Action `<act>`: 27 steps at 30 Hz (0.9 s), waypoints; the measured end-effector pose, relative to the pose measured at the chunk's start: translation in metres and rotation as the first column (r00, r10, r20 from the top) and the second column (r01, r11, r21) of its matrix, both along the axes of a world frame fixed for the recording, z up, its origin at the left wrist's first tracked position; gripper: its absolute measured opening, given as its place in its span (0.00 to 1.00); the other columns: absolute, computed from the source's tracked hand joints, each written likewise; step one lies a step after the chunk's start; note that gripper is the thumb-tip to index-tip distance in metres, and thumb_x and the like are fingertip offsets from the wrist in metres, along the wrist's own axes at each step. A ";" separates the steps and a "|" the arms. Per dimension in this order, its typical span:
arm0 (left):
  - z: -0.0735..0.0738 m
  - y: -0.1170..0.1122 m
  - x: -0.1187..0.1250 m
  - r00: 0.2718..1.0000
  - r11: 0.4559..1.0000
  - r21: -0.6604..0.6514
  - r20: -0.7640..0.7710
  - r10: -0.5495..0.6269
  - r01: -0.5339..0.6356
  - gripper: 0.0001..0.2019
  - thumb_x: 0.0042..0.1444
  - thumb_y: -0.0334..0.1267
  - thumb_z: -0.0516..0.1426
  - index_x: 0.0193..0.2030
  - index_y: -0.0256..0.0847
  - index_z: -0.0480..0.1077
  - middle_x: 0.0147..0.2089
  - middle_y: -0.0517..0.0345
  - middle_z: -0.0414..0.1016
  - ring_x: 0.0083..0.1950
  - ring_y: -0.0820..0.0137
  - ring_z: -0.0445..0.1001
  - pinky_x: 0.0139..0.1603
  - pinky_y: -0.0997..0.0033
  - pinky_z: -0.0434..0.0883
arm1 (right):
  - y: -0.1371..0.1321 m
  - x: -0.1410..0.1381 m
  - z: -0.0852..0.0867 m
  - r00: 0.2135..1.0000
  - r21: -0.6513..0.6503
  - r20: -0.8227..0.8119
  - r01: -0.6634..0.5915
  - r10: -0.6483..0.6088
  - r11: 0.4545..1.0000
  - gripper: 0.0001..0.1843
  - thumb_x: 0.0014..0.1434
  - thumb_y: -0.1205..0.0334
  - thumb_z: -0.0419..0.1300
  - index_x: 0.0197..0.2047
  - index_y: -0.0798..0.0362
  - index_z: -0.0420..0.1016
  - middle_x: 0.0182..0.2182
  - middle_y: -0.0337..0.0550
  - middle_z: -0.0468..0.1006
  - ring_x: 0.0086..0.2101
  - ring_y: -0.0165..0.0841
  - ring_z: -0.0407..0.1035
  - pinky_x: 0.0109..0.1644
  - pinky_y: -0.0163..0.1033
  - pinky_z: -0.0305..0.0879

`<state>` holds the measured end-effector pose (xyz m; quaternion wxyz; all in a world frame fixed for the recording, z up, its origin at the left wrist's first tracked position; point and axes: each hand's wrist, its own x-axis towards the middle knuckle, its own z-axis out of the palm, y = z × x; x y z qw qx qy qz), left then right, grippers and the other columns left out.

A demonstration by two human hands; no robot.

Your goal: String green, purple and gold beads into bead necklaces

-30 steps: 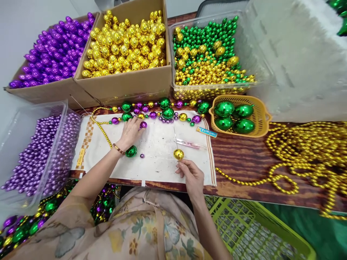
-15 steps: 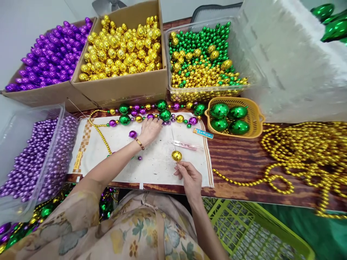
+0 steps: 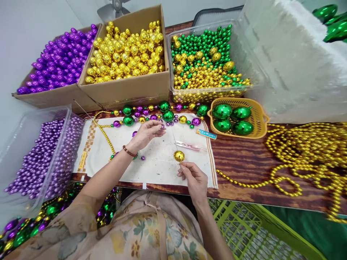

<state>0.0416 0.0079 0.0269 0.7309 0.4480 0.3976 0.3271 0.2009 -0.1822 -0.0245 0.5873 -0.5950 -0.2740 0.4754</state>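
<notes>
My left hand (image 3: 146,135) is raised over the white cloth (image 3: 159,173), finger and thumb pinching a small purple bead (image 3: 162,127). Lower right, my right hand (image 3: 194,178) grips a thin needle (image 3: 174,138) just below a large gold bead (image 3: 179,156) threaded on it; the needle's upper end points away from me. Pink-handled thread snips (image 3: 189,146) lie beside the needle. Along the cloth's far edge run rows of green, gold and purple beads (image 3: 168,116). A larger purple bead (image 3: 135,134) is partly hidden behind my left hand.
Cardboard boxes of purple beads (image 3: 59,59) and gold beads (image 3: 127,50) stand behind, next to a clear bin (image 3: 211,88). A clear tub (image 3: 63,122) of small purple beads is at left. An orange basket (image 3: 260,117) and gold bead strands (image 3: 306,148) sit right.
My left hand has lifted from the bead row toward me, now with a small purple bead at its fingertips. My right hand keeps its grip below the gold bead. The view has shifted slightly.
</notes>
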 end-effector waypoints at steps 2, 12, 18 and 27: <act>0.005 -0.011 -0.006 0.994 0.995 -0.096 0.109 0.013 -0.002 0.12 0.56 0.41 0.66 0.45 0.40 0.75 0.42 0.54 0.79 0.41 0.70 0.80 0.51 0.63 0.74 | -0.001 -0.001 0.004 0.999 0.019 0.024 -0.027 0.026 0.999 0.11 0.56 0.54 0.66 0.33 0.54 0.79 0.22 0.40 0.76 0.22 0.29 0.69 0.25 0.33 0.64; -0.025 -0.016 0.030 0.518 0.673 0.494 -0.834 0.187 0.551 0.09 0.64 0.31 0.53 0.43 0.38 0.75 0.47 0.45 0.76 0.51 0.56 0.72 0.54 0.53 0.69 | -0.003 0.002 0.001 0.989 -0.017 -0.025 0.142 -0.142 0.990 0.14 0.53 0.51 0.68 0.32 0.55 0.77 0.21 0.39 0.75 0.21 0.28 0.67 0.23 0.33 0.61; -0.022 -0.015 0.070 0.313 0.482 0.439 -0.894 0.321 0.758 0.12 0.67 0.31 0.49 0.48 0.38 0.73 0.54 0.42 0.73 0.55 0.54 0.70 0.52 0.56 0.67 | -0.009 0.012 -0.006 0.976 -0.049 -0.038 0.212 -0.214 0.976 0.13 0.53 0.52 0.67 0.32 0.54 0.76 0.21 0.38 0.74 0.21 0.29 0.66 0.24 0.34 0.62; -0.051 -0.002 0.137 0.365 0.509 0.422 -0.906 0.213 0.750 0.13 0.69 0.37 0.50 0.55 0.41 0.70 0.48 0.44 0.77 0.44 0.59 0.77 0.42 0.64 0.67 | -0.013 0.022 -0.006 0.970 -0.014 0.006 0.241 -0.241 0.970 0.12 0.55 0.52 0.66 0.32 0.54 0.76 0.21 0.37 0.74 0.21 0.29 0.67 0.25 0.34 0.63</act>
